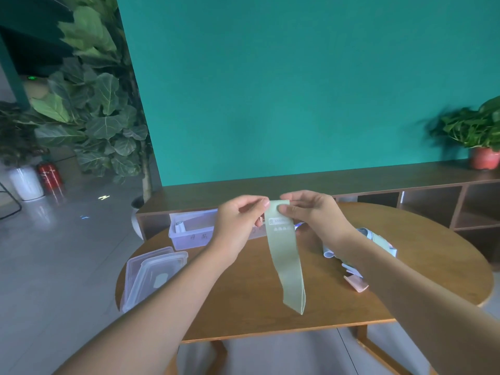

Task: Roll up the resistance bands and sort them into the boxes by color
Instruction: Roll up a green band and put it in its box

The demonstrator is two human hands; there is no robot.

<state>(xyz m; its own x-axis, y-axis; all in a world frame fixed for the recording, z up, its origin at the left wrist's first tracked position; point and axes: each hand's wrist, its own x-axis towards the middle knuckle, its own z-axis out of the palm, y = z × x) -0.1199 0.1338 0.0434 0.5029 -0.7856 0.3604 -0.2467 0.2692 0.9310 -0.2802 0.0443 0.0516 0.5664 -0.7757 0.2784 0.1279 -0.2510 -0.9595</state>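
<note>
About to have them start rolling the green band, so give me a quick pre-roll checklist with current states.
1. Top end of the green band pinched by both the left hand and the right hand: ok.
2. Band hangs flat, no twist visible: ok.
3. Lower end free of the table: cannot tell.
4. Clear box at the far edge open for drop-off: ok.
5. That box meant for green: cannot tell, label unreadable.
6. Remaining bands out of the way: ok, right of the hanging band.

Round wooden table (243,315): clear boxes (151,272), loose bands (354,282) lying on top.
</note>
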